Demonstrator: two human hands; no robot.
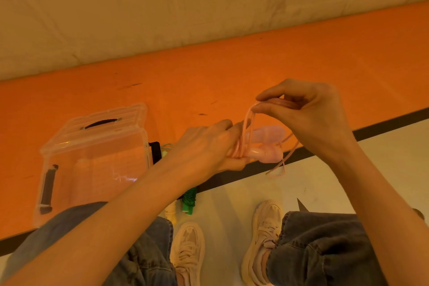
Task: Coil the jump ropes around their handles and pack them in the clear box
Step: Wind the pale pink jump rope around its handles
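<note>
My left hand (209,146) grips the two pink jump-rope handles (267,144) held side by side, with several turns of pink cord wound around them near my fingers. My right hand (304,114) is raised just above, pinching loops of the pink cord (249,118); the loose end (281,165) dangles below the handles. The clear box (97,160) stands open on the orange mat at the left, its lid tipped back. A green coiled jump rope (189,199) and a cream handle (170,211) lie on the floor beneath my left forearm, partly hidden.
An orange mat (232,72) with a black edge strip (383,127) runs across the view below a beige wall. My knees in jeans and two pale sneakers (264,239) rest on the light floor. A black item (155,153) sits beside the box.
</note>
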